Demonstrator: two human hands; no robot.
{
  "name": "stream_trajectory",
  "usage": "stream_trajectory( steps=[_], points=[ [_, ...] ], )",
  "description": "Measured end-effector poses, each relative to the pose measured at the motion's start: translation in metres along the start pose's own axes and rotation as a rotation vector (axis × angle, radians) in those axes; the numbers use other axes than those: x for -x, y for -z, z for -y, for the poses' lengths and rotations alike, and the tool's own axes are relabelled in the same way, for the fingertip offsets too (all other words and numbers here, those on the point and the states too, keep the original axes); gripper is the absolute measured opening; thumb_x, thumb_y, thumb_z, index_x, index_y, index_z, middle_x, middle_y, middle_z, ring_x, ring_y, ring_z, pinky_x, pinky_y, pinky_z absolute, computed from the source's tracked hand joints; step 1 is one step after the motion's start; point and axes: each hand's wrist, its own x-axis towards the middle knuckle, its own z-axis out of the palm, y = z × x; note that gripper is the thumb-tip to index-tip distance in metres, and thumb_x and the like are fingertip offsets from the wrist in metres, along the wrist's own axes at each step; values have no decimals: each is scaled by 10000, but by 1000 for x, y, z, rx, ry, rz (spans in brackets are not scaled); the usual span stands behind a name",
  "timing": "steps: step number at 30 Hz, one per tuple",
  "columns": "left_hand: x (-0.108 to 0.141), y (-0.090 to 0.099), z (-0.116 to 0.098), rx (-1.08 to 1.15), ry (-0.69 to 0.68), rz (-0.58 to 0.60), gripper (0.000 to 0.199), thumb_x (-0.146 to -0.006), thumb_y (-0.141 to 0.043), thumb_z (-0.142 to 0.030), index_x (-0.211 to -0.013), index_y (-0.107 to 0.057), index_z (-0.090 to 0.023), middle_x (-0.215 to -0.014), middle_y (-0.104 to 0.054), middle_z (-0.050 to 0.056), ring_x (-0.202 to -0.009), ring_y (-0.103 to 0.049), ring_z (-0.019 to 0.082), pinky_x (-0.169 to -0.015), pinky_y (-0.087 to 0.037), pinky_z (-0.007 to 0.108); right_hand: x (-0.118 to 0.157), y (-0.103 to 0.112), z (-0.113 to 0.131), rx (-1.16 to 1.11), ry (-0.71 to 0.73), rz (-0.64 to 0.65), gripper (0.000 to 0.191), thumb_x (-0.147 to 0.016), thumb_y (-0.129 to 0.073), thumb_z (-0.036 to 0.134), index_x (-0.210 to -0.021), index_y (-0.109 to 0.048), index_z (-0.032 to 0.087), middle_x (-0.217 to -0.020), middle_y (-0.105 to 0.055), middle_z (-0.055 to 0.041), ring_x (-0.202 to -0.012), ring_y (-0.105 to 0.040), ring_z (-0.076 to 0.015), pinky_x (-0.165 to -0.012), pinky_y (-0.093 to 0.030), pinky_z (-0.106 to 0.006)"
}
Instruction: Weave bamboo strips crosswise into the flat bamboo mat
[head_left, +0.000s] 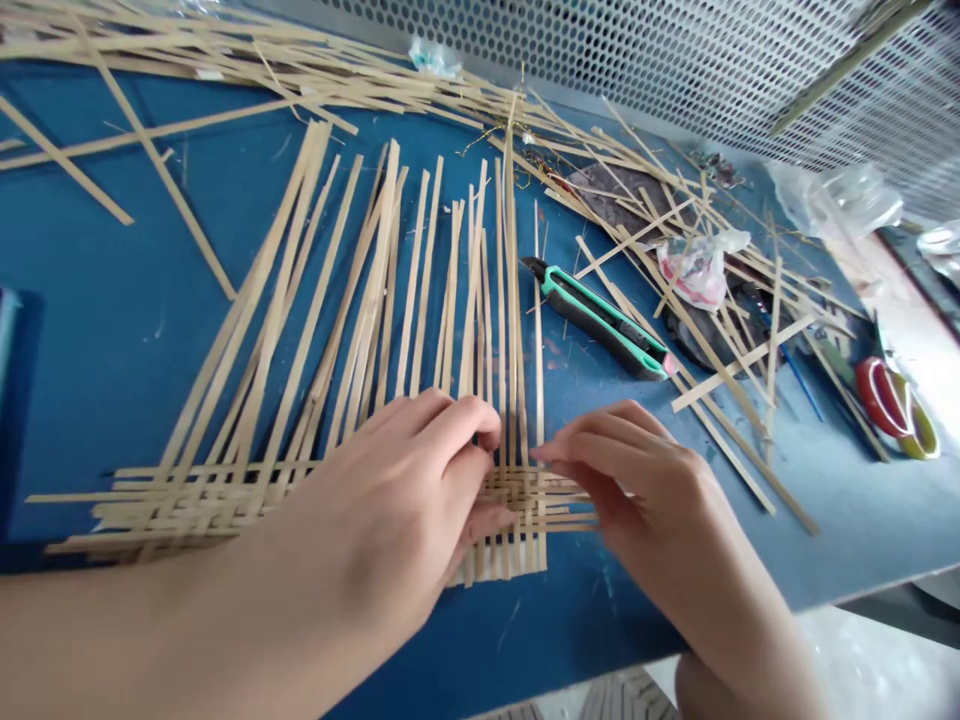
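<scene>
Woven strip panel (517, 497), one: beneath and between the hands; strips fanned out beyond them, too many to count. Left hand (405, 490): half-curled upon it; grip cannot be told. Right hand (652, 480): fingers bent, tips at its right part; hold unclear. Crumpled pink-and-white bag (701, 270), one: beyond right hand, contents indiscernible. Cutter (606, 322), one: nearer that hand. Scissors (892, 405), one pair: well to its right.
</scene>
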Motion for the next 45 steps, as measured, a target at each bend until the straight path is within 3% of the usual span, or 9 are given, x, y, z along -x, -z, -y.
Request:
stream_trajectory(
  steps=[6, 8, 10, 13, 16, 20, 23, 33, 45],
  points=[
    [19, 40, 19, -146, 15, -34, 214, -998, -373, -271, -1014, -581, -220, -1042, -576, 8, -946, -557, 194, -825, -426, 346, -3, 3, 1, 183, -37, -275, 125, -929, -593, 152, -1024, -640, 219, -971, -672, -25, -923, -614, -186, -816, -499, -307],
    [34, 50, 28, -211, 86, -41, 251, -1001, -357, -361, -1010, -577, -241, -1045, -574, -10, -963, -555, 192, -855, -406, 338, -6, 2, 9, 212, 3, -290, 112, -944, -574, 161, -1021, -626, 222, -988, -668, -28, -941, -617, -194, -845, -492, -327],
    [49, 56, 36, -234, 155, -32, 250, -987, -380, -409, -1021, -571, -251, -1063, -574, -20, -972, -552, 191, -857, -382, 320, -9, 0, 23, 198, 70, -219, 103, -952, -557, 160, -1026, -613, 203, -1006, -657, -39, -953, -607, -195, -835, -488, -323],
    [65, 55, 45, -216, 192, -3, 195, -973, -443, -391, -1046, -563, -256, -1070, -585, -15, -983, -549, 196, -840, -366, 312, -14, -10, 49, 116, 190, -9, 97, -953, -560, 166, -1040, -602, 156, -988, -639, -51, -932, -587, -197, -787, -494, -313],
    [72, 51, 51, -218, 112, -8, 223, -967, -472, -419, -1059, -554, -233, -1044, -582, 8, -956, -540, 207, -804, -382, 335, -23, -27, 66, 89, 290, 125, 153, -960, -564, 188, -1089, -582, 107, -976, -634, -71, -922, -580, -229, -798, -503, -362],
    [72, 48, 50, -215, 83, -16, 187, -965, -481, -359, -1028, -543, -195, -1023, -572, 29, -945, -519, 225, -787, -369, 375, -32, -50, 69, 135, 391, 136, 375, -937, -608, 224, -1236, -486, 33, -1106, -617, -143, -1031, -561, -293, -881, -500, -427],
    [72, 47, 47, -211, 81, -15, 161, -948, -506, -318, -1025, -540, -181, -1025, -565, 41, -962, -508, 237, -788, -356, 392, -33, -59, 66, 145, 402, 144, 472, -906, -660, 241, -1258, -453, 6, -1121, -608, -155, -1030, -557, -293, -944, -479, -438],
    [74, 41, 44, -148, 182, 15, 141, -914, -516, -211, -1049, -507, -171, -1068, -510, 63, -960, -475, 245, -758, -377, 406, -35, -62, 69, 77, 283, 137, 495, -714, -814, 92, -1106, -512, 71, -995, -630, -97, -933, -585, -246, -862, -499, -369],
    [71, 39, 41, -101, 212, 24, 106, -911, -494, -169, -1017, -499, -171, -1077, -487, 60, -960, -476, 240, -750, -378, 412, -35, -66, 68, 65, 236, 151, 527, -691, -845, 87, -1099, -511, 102, -988, -618, -61, -912, -588, -215, -810, -495, -334]
  ],
)
